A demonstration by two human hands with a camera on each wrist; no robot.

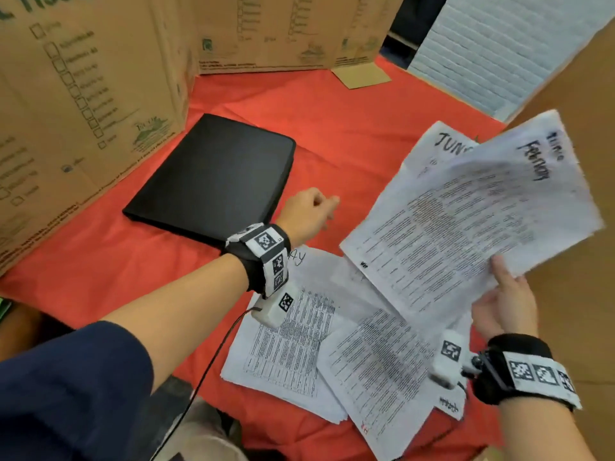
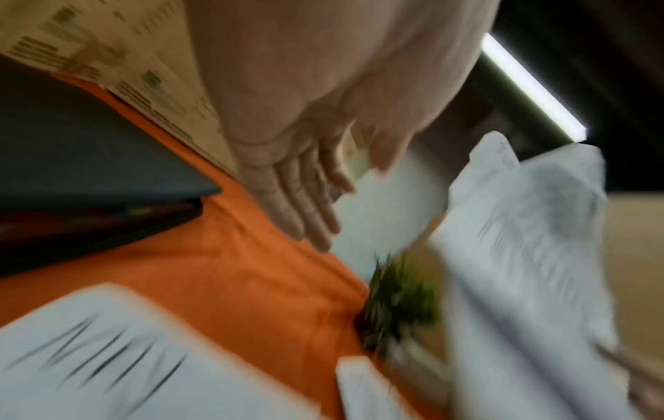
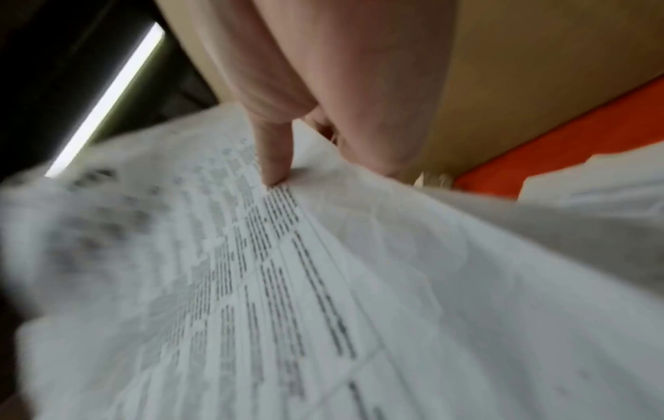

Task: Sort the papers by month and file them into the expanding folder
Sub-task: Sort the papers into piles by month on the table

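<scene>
The black expanding folder (image 1: 213,174) lies closed and flat on the red cloth, also at the left of the left wrist view (image 2: 89,147). My left hand (image 1: 314,212) hovers just right of it, empty, its fingers (image 2: 302,210) relaxed and nearly straight. My right hand (image 1: 506,301) pinches the lower edge of a lifted sheaf of printed papers (image 1: 466,221); the top sheet reads "February" and one behind reads "June". A finger (image 3: 273,153) presses on the top sheet (image 3: 323,284). More printed papers (image 1: 299,344) lie in overlapping piles (image 1: 376,371) near the front edge.
Tall cardboard boxes (image 1: 83,104) wall off the left and back (image 1: 283,31). A white ribbed panel (image 1: 492,51) and a brown cardboard wall (image 1: 575,94) stand on the right. A loose cardboard flap (image 1: 361,76) lies at the back. Bare red cloth (image 1: 349,128) shows in the middle.
</scene>
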